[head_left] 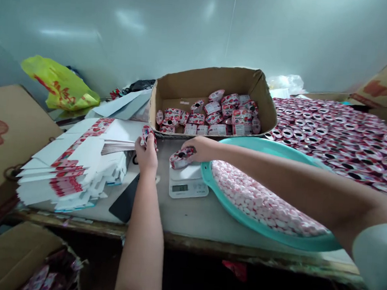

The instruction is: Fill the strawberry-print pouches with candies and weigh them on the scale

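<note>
My left hand [147, 155] is closed around a small red-and-white printed packet [145, 133], held upright just in front of an open cardboard box [179, 86]. Beside it, my right hand [202, 148] grips a similar small printed packet [179, 160] with a dark opening in its top. That one is at the platform of a white digital scale [190, 190]; whether it rests there I cannot tell. Several packets of the same print [212, 118] lie jumbled inside the cardboard box. Under my right forearm sits a teal basin [263, 144] full of small pink-and-white pieces [259, 196].
Many packets with dark openings [331, 133] stand packed together at the right. Stacked flat white-and-red cartons [75, 153] lie on the left, near a dark phone-like slab [124, 202]. A yellow plastic bag [59, 83] is behind. Another carton [13, 256] stands below the table edge.
</note>
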Demonstrator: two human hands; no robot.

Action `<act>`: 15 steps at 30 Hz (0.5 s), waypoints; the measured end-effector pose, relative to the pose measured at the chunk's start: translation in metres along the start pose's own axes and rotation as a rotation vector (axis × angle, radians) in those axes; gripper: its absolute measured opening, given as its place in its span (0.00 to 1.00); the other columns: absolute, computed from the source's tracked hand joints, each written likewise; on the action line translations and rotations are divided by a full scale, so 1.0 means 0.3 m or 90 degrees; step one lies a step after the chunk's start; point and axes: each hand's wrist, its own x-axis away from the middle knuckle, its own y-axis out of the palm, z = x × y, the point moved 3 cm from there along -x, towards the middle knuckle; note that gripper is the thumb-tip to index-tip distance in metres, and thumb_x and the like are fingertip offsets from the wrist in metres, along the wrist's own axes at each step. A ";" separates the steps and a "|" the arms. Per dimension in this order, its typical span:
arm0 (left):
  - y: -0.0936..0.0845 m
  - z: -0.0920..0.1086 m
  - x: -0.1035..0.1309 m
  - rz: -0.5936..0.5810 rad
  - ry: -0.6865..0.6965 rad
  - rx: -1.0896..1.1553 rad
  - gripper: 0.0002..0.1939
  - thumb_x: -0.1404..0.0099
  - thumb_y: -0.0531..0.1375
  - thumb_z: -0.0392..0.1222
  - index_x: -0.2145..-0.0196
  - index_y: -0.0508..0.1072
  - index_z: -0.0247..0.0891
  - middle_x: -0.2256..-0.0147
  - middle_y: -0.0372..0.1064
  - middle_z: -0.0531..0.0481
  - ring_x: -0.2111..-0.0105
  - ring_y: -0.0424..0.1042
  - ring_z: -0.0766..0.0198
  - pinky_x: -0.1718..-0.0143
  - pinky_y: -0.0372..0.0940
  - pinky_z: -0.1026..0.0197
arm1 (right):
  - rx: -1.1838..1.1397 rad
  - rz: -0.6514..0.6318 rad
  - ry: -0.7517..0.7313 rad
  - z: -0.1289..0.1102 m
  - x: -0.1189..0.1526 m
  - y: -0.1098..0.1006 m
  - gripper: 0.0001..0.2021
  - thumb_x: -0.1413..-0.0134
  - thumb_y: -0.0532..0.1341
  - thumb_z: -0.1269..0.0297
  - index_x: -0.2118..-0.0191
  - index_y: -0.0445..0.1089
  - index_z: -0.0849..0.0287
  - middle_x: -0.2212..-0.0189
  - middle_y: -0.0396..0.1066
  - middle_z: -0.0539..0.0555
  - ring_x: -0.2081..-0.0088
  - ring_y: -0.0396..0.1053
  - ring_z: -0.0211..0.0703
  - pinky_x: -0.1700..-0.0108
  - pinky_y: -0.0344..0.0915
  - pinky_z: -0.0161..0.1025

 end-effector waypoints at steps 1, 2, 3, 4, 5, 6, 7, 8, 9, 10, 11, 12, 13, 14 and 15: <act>0.002 -0.006 0.002 -0.003 -0.032 0.013 0.17 0.35 0.55 0.55 0.59 0.65 0.38 0.72 0.65 0.54 0.77 0.67 0.68 0.75 0.62 0.66 | -0.053 0.035 0.023 -0.011 0.006 -0.021 0.14 0.55 0.68 0.62 0.60 0.79 0.58 0.66 0.78 0.51 0.63 0.73 0.45 0.59 0.67 0.37; 0.002 -0.011 0.004 -0.001 -0.058 0.015 0.16 0.35 0.54 0.53 0.56 0.64 0.38 0.71 0.66 0.54 0.77 0.68 0.68 0.76 0.62 0.66 | -0.118 0.090 0.043 -0.021 0.017 -0.052 0.13 0.54 0.67 0.61 0.60 0.78 0.58 0.67 0.78 0.51 0.64 0.73 0.44 0.61 0.68 0.37; 0.001 -0.014 0.005 -0.001 -0.073 0.008 0.16 0.35 0.52 0.51 0.55 0.64 0.39 0.71 0.66 0.53 0.77 0.69 0.68 0.77 0.62 0.66 | -0.190 0.154 0.059 -0.029 0.035 -0.093 0.13 0.53 0.67 0.59 0.61 0.78 0.59 0.66 0.78 0.51 0.64 0.74 0.44 0.61 0.69 0.38; 0.001 -0.014 0.004 -0.005 -0.075 -0.003 0.15 0.35 0.51 0.49 0.54 0.64 0.38 0.71 0.67 0.53 0.77 0.70 0.67 0.77 0.63 0.66 | -0.253 0.218 0.064 -0.033 0.062 -0.141 0.14 0.53 0.67 0.58 0.61 0.78 0.59 0.65 0.78 0.52 0.63 0.75 0.45 0.60 0.71 0.39; 0.001 -0.012 0.002 -0.008 -0.073 -0.011 0.15 0.35 0.50 0.47 0.54 0.64 0.38 0.71 0.68 0.53 0.76 0.71 0.67 0.77 0.64 0.66 | -0.288 0.286 0.068 -0.031 0.100 -0.193 0.15 0.55 0.68 0.56 0.61 0.78 0.58 0.65 0.78 0.51 0.63 0.75 0.46 0.60 0.72 0.41; 0.002 -0.005 0.001 -0.011 -0.071 -0.019 0.15 0.36 0.50 0.46 0.54 0.64 0.39 0.71 0.68 0.53 0.75 0.73 0.67 0.75 0.65 0.66 | -0.291 0.336 0.074 -0.023 0.149 -0.246 0.16 0.55 0.69 0.54 0.60 0.78 0.56 0.64 0.78 0.50 0.61 0.76 0.47 0.59 0.73 0.43; 0.005 0.007 0.003 -0.013 -0.070 -0.026 0.14 0.37 0.50 0.45 0.55 0.65 0.39 0.71 0.69 0.53 0.74 0.73 0.66 0.74 0.67 0.66 | -0.281 0.388 0.090 -0.008 0.209 -0.299 0.17 0.57 0.70 0.53 0.59 0.78 0.52 0.63 0.77 0.48 0.60 0.76 0.47 0.58 0.74 0.46; 0.010 0.025 0.010 -0.017 -0.071 -0.034 0.13 0.38 0.50 0.44 0.57 0.65 0.38 0.72 0.69 0.52 0.74 0.74 0.66 0.74 0.67 0.65 | -0.264 0.473 0.109 0.013 0.285 -0.352 0.16 0.58 0.71 0.53 0.60 0.78 0.48 0.64 0.77 0.46 0.60 0.76 0.48 0.58 0.74 0.48; 0.016 0.049 0.023 -0.021 -0.073 -0.043 0.11 0.39 0.51 0.43 0.60 0.66 0.38 0.73 0.69 0.53 0.74 0.74 0.65 0.74 0.67 0.65 | -0.248 0.544 0.126 0.035 0.371 -0.396 0.16 0.58 0.72 0.54 0.60 0.78 0.46 0.64 0.76 0.45 0.60 0.76 0.48 0.57 0.74 0.49; 0.024 0.075 0.043 -0.030 -0.077 -0.053 0.08 0.41 0.52 0.42 0.64 0.67 0.38 0.75 0.68 0.53 0.74 0.73 0.65 0.75 0.67 0.65 | -0.244 0.612 0.137 0.055 0.465 -0.432 0.15 0.58 0.72 0.56 0.61 0.78 0.45 0.64 0.76 0.45 0.60 0.76 0.48 0.56 0.74 0.50; 0.032 0.103 0.068 -0.041 -0.080 -0.061 0.06 0.42 0.52 0.41 0.69 0.67 0.39 0.77 0.67 0.53 0.76 0.71 0.64 0.77 0.65 0.65 | -0.245 0.667 0.146 0.072 0.563 -0.455 0.13 0.57 0.72 0.57 0.61 0.78 0.46 0.65 0.76 0.46 0.61 0.76 0.48 0.57 0.74 0.51; 0.040 0.126 0.095 -0.058 -0.080 -0.065 0.05 0.43 0.53 0.41 0.73 0.66 0.39 0.79 0.65 0.54 0.77 0.70 0.64 0.77 0.64 0.64 | -0.245 0.725 0.160 0.086 0.665 -0.468 0.12 0.56 0.71 0.58 0.62 0.78 0.47 0.65 0.76 0.47 0.63 0.76 0.47 0.57 0.74 0.50; 0.046 0.142 0.120 -0.072 -0.080 -0.067 0.05 0.44 0.54 0.41 0.75 0.66 0.40 0.81 0.63 0.55 0.77 0.68 0.64 0.77 0.64 0.64 | -0.236 0.776 0.186 0.099 0.767 -0.469 0.12 0.56 0.71 0.59 0.62 0.78 0.49 0.66 0.76 0.49 0.65 0.75 0.47 0.59 0.74 0.50; 0.056 0.148 0.142 -0.093 -0.083 -0.072 0.05 0.44 0.56 0.41 0.76 0.67 0.41 0.82 0.62 0.57 0.77 0.66 0.64 0.76 0.63 0.64 | -0.209 0.804 0.230 0.109 0.865 -0.461 0.12 0.55 0.70 0.58 0.61 0.77 0.51 0.66 0.76 0.50 0.66 0.75 0.47 0.60 0.74 0.49; 0.066 0.146 0.160 -0.094 -0.072 -0.100 0.04 0.44 0.57 0.42 0.75 0.69 0.42 0.82 0.62 0.58 0.76 0.65 0.64 0.75 0.62 0.63 | -0.150 0.818 0.291 0.118 0.960 -0.447 0.14 0.54 0.69 0.57 0.59 0.77 0.53 0.65 0.75 0.52 0.66 0.74 0.47 0.60 0.73 0.49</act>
